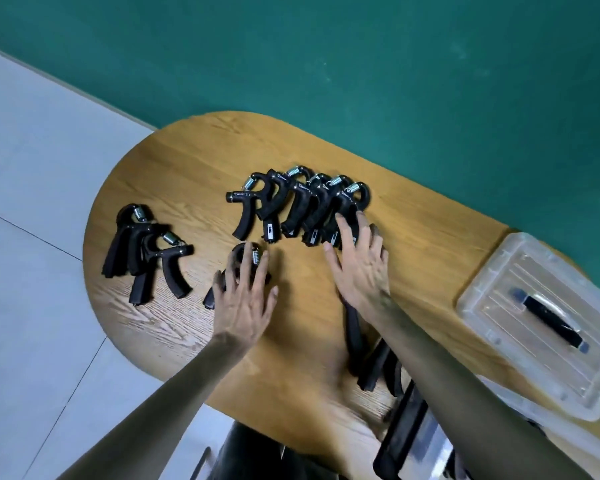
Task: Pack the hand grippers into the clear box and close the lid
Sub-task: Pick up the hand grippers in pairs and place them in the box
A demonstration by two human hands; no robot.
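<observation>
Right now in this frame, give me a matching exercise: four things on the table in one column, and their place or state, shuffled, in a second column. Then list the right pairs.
Things:
1. left hand
2. right hand
3. clear box
4. pair of hand grippers

Places or states:
A. lid on, at the table's right edge
B. lying untouched near the table's left end
C. fingers spread over a single hand gripper
D. fingers reaching onto the long row of hand grippers

Pairs: 1-C, 2-D, 3-A, 4-B
</observation>
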